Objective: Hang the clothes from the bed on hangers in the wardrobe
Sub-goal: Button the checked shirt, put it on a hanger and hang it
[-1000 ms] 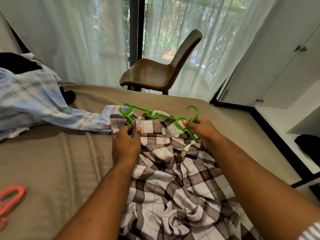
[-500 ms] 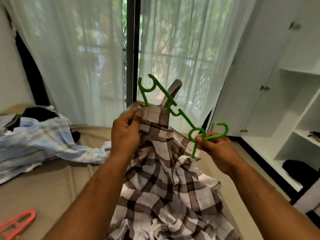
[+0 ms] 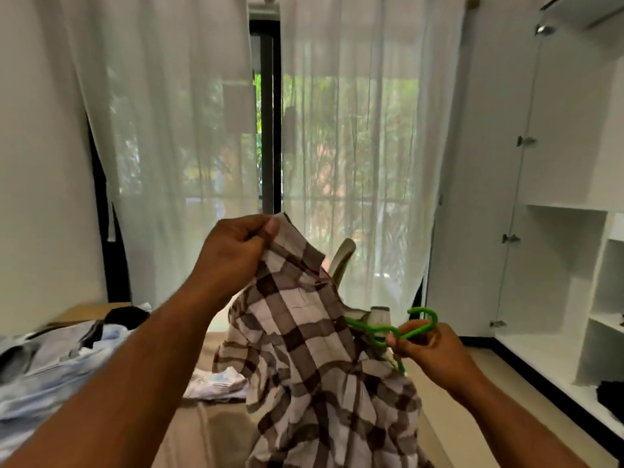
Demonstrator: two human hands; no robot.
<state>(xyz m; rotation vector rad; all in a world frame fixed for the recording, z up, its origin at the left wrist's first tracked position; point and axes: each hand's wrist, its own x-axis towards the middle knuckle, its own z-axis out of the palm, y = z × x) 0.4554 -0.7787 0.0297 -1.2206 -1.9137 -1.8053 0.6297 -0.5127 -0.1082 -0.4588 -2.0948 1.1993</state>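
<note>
**Head view.** The left grip [image 3: 233,251], raised, has its fingers and thumb curled and pinches the top edge of the brown-and-white checked shirt [image 3: 304,349]. The shirt hangs below this grip, lifted above the bed [image 3: 202,430], and its lower folds run out of frame. The right grip [image 3: 429,352], lower and to the right, pinches the green hanger [image 3: 388,329] near its hook. The hanger's far end disappears behind the shirt fabric between the two grips. A pale blue shirt [image 3: 50,376] lies on the bed, below and left of the left grip. The open white wardrobe [image 3: 557,163] stands right of the right grip. A chair back [image 3: 342,258] shows behind the shirt, before sheer curtains [image 3: 169,130].
</note>
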